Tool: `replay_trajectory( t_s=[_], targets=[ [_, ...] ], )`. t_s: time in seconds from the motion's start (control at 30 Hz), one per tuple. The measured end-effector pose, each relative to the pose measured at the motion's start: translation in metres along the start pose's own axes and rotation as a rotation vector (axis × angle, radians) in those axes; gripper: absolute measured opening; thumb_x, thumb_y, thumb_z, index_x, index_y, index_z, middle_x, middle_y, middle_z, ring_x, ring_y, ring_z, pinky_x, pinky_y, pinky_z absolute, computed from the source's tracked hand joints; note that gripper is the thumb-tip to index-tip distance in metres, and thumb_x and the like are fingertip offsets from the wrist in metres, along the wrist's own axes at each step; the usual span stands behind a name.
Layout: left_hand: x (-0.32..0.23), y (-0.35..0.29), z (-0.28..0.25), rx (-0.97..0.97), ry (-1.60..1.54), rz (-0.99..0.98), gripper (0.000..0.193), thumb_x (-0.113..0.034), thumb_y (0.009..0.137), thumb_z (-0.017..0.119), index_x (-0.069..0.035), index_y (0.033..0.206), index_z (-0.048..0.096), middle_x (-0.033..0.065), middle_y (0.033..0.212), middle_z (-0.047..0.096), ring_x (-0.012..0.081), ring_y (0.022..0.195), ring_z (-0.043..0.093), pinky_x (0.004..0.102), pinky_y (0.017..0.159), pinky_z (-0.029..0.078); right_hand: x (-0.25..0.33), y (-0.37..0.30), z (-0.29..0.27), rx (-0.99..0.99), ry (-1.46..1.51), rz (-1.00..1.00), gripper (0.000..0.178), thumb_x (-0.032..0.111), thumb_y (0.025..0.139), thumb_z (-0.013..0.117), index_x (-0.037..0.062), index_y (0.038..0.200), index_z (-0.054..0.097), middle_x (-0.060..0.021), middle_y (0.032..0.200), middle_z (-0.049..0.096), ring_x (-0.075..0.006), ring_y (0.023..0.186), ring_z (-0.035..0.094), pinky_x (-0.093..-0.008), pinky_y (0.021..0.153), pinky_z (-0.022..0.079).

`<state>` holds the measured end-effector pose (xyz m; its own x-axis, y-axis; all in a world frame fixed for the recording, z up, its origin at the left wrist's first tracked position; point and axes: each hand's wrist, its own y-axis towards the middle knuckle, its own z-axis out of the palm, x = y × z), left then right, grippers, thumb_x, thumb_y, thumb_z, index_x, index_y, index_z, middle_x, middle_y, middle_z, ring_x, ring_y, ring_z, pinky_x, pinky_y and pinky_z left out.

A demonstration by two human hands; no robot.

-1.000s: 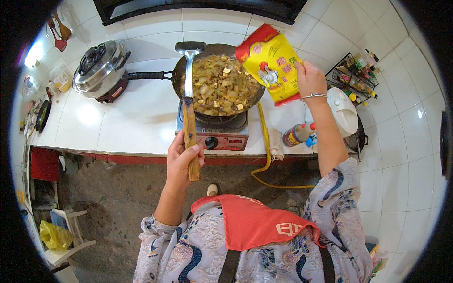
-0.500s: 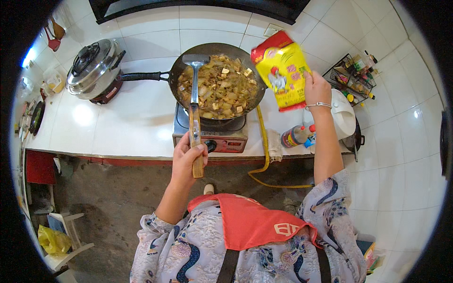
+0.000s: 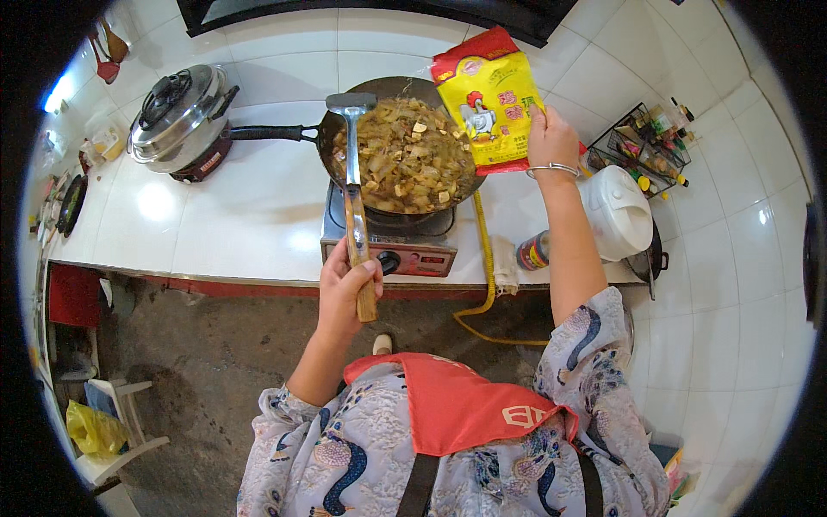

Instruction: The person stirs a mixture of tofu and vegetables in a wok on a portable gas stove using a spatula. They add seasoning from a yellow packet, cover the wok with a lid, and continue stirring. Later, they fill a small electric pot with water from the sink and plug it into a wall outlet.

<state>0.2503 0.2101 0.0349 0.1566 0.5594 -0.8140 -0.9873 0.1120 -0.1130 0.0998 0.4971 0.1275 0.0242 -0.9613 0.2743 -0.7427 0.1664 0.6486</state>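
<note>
While the left hand [image 3: 349, 289] stays closed around the wooden handle of the spatula [image 3: 352, 164], the right hand [image 3: 554, 145] grips the right edge of the yellow-and-red packet [image 3: 495, 90] between thumb and fingers. The packet extends leftward from this second grip, tilted, its red end uppermost. Compared with half a second ago, it has swung left: it then lay mostly outside the rim, whereas it now overlaps the right side of the pan [image 3: 396, 89] as viewed from above. Contact between packet and rim cannot be judged, and any contents leaving the packet cannot be made out with certainty. The shift suggests that adding seasoning, rather than stirring, is the step in hand. Beyond the left grip, the spatula's blade hangs across the left part of the pan, nearly unchanged; whether it touches the food [image 3: 401, 159] is unclear. Just ahead of that grip and to its right stands the stove [image 3: 431, 260], with the pan on top. Below the right grip, beside the forearm, the bottle [image 3: 532, 252] is now partly hidden, its red cap covered. Farther off, to the upper left of the left grip, sits the lidded pot [image 3: 177, 116].
</note>
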Motion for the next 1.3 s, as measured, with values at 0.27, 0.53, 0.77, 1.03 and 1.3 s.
replay_trajectory(
  t_s=[0.27,0.53,0.77,1.03,1.3],
  targets=[
    [0.01,0.002,0.01,0.052,-0.076,-0.098,0.034,-0.006,0.081,0.058,-0.003,0.112,0.045,0.0056,0.07,0.054,0.012,0.053,0.053,0.023,0.047,0.043,-0.032,-0.021,0.0,-0.086,0.03,0.099,0.031,0.03,0.089,0.05,0.0025,0.077,0.057,-0.0221,0.071,0.059,-0.0421,0.068,0.057,-0.0494,0.06,0.044],
    [0.042,0.025,0.013,0.109,-0.067,-0.194,0.025,-0.008,0.084,0.055,-0.006,0.108,0.047,0.0072,0.077,0.058,0.0113,0.055,0.054,0.0231,0.047,0.044,-0.037,-0.029,-0.017,-0.038,0.058,0.08,0.031,0.028,0.09,0.049,0.0013,0.076,0.056,-0.0225,0.071,0.058,-0.0424,0.069,0.056,-0.0483,0.059,0.043],
    [0.062,0.021,0.019,0.041,0.007,-0.225,0.042,-0.035,0.093,0.049,-0.009,0.125,0.041,0.0081,0.09,0.062,0.0161,0.062,0.058,0.0276,0.051,0.047,-0.1,-0.046,0.017,-0.194,0.369,0.117,0.032,0.027,0.094,0.049,-0.0008,0.091,0.063,-0.0138,0.081,0.066,-0.0224,0.071,0.061,-0.0352,0.067,0.049],
    [0.061,0.013,-0.016,-0.18,0.578,0.261,0.059,-0.026,0.089,0.058,0.001,0.135,0.033,0.0156,0.128,0.047,0.0219,0.113,0.048,0.0344,0.095,0.04,-0.112,-0.082,0.028,-0.391,0.754,0.218,0.033,0.027,0.094,0.049,-0.0026,0.1,0.062,-0.014,0.09,0.065,-0.0237,0.08,0.062,-0.0336,0.071,0.05],
    [-0.018,0.005,0.1,0.203,0.708,0.467,0.078,-0.021,0.076,0.071,-0.007,0.14,0.03,0.0158,0.133,0.045,0.0252,0.122,0.043,0.0377,0.096,0.037,-0.031,-0.125,-0.061,-0.03,1.232,0.367,0.026,0.023,0.095,0.05,-0.0008,0.098,0.061,-0.0017,0.087,0.063,-0.0088,0.077,0.055,-0.0256,0.071,0.047]
  ],
)
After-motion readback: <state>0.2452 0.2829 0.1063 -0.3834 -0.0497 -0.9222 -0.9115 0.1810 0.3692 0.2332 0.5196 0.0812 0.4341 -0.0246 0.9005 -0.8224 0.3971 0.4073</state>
